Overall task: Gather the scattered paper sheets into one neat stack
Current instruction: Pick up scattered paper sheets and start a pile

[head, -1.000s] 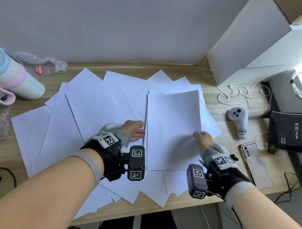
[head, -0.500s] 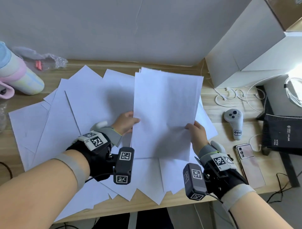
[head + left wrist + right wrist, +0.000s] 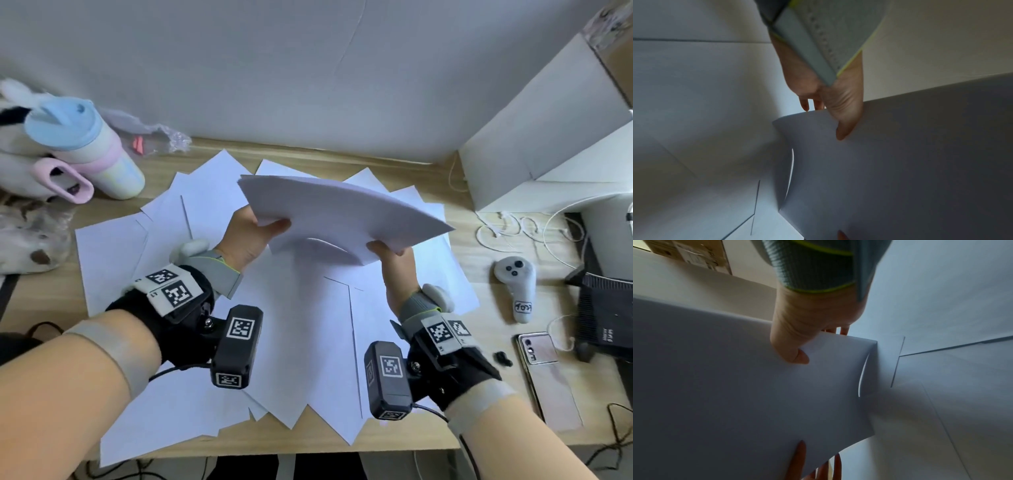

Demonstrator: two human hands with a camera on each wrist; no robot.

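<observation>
A bundle of white paper sheets (image 3: 342, 212) is held in the air above the desk, bowed and nearly flat. My left hand (image 3: 251, 233) grips its left edge, thumb (image 3: 842, 131) on the underside of the bundle (image 3: 910, 162). My right hand (image 3: 390, 248) grips the near right corner, thumb (image 3: 795, 356) pressed on the bundle (image 3: 735, 386). Several loose white sheets (image 3: 308, 342) lie fanned and overlapping on the wooden desk (image 3: 493, 411) below, also visible as loose sheets (image 3: 694, 113) and loose sheets (image 3: 941, 321) in the wrist views.
A pastel bottle (image 3: 85, 154) and plush toys (image 3: 24, 236) lie at the left. At the right are a white box (image 3: 548, 144), white cables (image 3: 507, 226), a controller (image 3: 517, 284), a phone (image 3: 548, 377) and a black device (image 3: 606, 308).
The bundle, flat on the desk a second ago, was lifted upright and now has tipped over toward horizontal, higher above the desk, held by both hands throughout.
</observation>
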